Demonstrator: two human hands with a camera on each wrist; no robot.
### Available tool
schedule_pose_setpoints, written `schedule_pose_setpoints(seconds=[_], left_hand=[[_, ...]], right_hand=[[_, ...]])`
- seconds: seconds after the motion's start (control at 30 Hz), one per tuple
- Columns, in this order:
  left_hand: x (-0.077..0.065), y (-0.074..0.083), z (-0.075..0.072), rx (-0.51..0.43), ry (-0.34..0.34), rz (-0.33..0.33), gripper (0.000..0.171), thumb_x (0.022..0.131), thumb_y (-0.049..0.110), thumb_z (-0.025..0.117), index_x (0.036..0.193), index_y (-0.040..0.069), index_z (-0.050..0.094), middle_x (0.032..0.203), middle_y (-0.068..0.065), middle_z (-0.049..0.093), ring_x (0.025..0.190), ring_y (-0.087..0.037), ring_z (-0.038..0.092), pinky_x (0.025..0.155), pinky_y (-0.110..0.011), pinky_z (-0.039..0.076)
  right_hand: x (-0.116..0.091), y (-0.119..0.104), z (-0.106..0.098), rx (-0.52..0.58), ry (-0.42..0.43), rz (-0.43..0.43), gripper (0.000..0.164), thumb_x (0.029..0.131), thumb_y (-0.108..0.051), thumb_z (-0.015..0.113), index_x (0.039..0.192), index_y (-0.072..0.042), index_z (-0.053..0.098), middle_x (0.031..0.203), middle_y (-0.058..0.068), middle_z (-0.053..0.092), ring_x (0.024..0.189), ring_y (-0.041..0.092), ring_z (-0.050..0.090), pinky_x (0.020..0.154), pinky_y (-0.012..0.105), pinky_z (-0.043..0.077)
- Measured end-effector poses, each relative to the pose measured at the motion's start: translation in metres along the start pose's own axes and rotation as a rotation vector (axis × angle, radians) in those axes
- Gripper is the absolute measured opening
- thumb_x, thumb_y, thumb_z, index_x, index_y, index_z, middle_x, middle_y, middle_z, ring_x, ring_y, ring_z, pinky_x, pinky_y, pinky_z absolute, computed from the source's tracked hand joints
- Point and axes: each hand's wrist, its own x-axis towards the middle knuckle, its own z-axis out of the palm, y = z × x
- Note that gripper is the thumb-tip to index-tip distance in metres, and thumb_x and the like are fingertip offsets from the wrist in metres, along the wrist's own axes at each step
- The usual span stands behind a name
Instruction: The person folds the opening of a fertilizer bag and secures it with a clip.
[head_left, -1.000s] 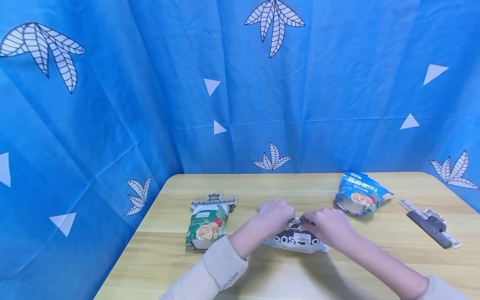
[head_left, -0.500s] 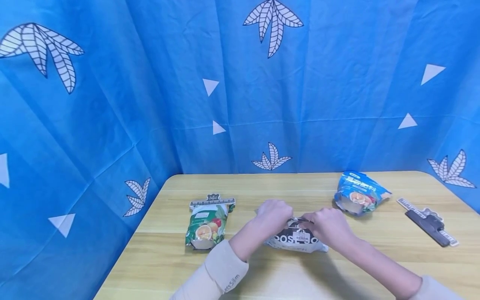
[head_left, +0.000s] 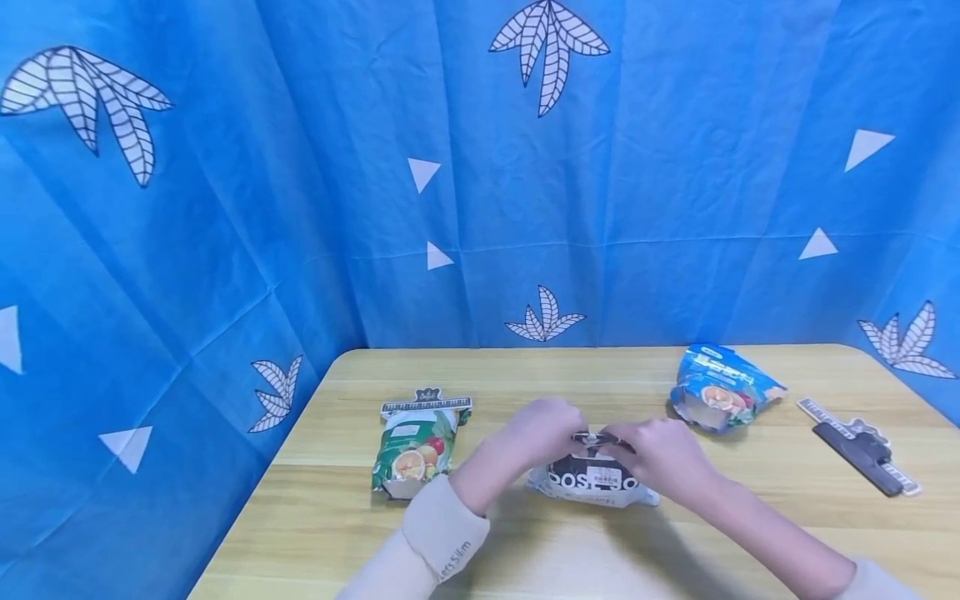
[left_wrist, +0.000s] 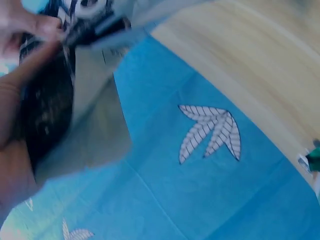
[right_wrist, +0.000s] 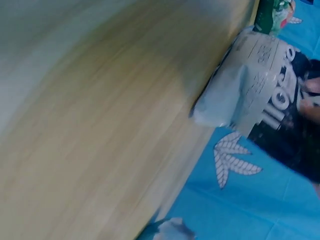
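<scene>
A black-and-white plastic bag (head_left: 592, 483) with large white letters rests on the table between both hands. At the left end of its dark, folded-looking top edge, my left hand (head_left: 543, 427) pinches the plastic. On the other end my right hand (head_left: 662, 452) pinches the same edge, thumb in front. In the left wrist view the bag's black back (left_wrist: 50, 105) shows, somewhat blurred. The right wrist view shows the bag's pale lower end (right_wrist: 220, 102) and black upper part. Several fingertips are hidden behind the top edge.
On the left of the table (head_left: 300, 533) lies a green fruit-printed bag (head_left: 412, 454) with a piano-key clip (head_left: 426, 404) across its top. A blue bag (head_left: 716, 392) stands at the back right. Another dark clip (head_left: 858, 450) lies far right. A blue curtain (head_left: 525, 208) hangs behind.
Both hands stay at the bag's top edge. My left hand has shifted slightly left, and more of the dark top edge shows between the hands. The other bags and clips have not moved.
</scene>
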Motion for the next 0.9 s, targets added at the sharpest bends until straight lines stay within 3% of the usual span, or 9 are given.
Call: schedule_pose_setpoints(seconds=[0.1, 0.2, 0.43, 0.57, 0.73, 0.9], left_hand=[[-0.003, -0.005, -0.004, -0.083, -0.001, 0.084, 0.018, 0.088, 0.029, 0.062, 0.083, 0.013, 0.069, 0.058, 0.011, 0.052, 0.051, 0.000, 0.046, 0.051, -0.010, 0.037], [-0.006, -0.006, -0.006, -0.061, 0.013, 0.141, 0.024, 0.093, 0.031, 0.054, 0.087, 0.013, 0.069, 0.057, 0.012, 0.049, 0.050, 0.002, 0.045, 0.053, -0.009, 0.038], [-0.010, -0.005, -0.002, -0.006, 0.078, 0.156, 0.019, 0.094, 0.023, 0.052, 0.095, 0.014, 0.069, 0.067, 0.009, 0.060, 0.052, 0.003, 0.045, 0.055, -0.007, 0.037], [-0.009, -0.005, 0.000, -0.018, 0.093, 0.151, 0.017, 0.094, 0.022, 0.053, 0.093, 0.015, 0.069, 0.068, 0.010, 0.061, 0.053, 0.003, 0.045, 0.056, -0.008, 0.038], [-0.013, -0.011, -0.005, -0.121, 0.036, 0.120, 0.021, 0.093, 0.027, 0.054, 0.100, 0.014, 0.069, 0.075, 0.009, 0.063, 0.063, 0.002, 0.053, 0.065, -0.010, 0.042], [-0.017, -0.020, -0.006, -0.092, 0.069, 0.133, 0.021, 0.093, 0.025, 0.055, 0.104, 0.014, 0.068, 0.084, 0.007, 0.067, 0.068, 0.001, 0.057, 0.070, -0.012, 0.044]], right_hand=[[-0.002, 0.004, 0.000, 0.061, 0.034, -0.047, 0.011, 0.082, -0.026, 0.068, 0.082, -0.015, 0.069, 0.066, -0.010, 0.063, 0.045, -0.008, 0.036, 0.037, 0.010, 0.027], [-0.004, 0.007, 0.001, 0.085, 0.051, -0.087, 0.023, 0.093, -0.033, 0.054, 0.086, -0.015, 0.067, 0.070, -0.008, 0.064, 0.047, -0.007, 0.039, 0.039, 0.008, 0.028], [-0.006, 0.010, 0.001, 0.078, 0.052, -0.112, 0.039, 0.100, -0.036, 0.035, 0.087, -0.015, 0.065, 0.067, -0.004, 0.065, 0.045, -0.003, 0.041, 0.038, 0.012, 0.030], [-0.007, 0.009, -0.001, 0.086, 0.034, -0.096, 0.038, 0.099, -0.035, 0.036, 0.088, -0.014, 0.066, 0.070, -0.001, 0.067, 0.047, 0.000, 0.048, 0.040, 0.016, 0.037], [-0.010, 0.012, -0.006, 0.128, -0.015, -0.065, 0.012, 0.091, -0.018, 0.058, 0.094, -0.011, 0.067, 0.080, 0.000, 0.069, 0.060, 0.006, 0.061, 0.051, 0.019, 0.047], [-0.014, 0.017, -0.010, 0.143, -0.020, -0.051, 0.013, 0.084, -0.006, 0.063, 0.095, -0.008, 0.068, 0.083, 0.002, 0.069, 0.069, 0.014, 0.065, 0.058, 0.025, 0.052]])
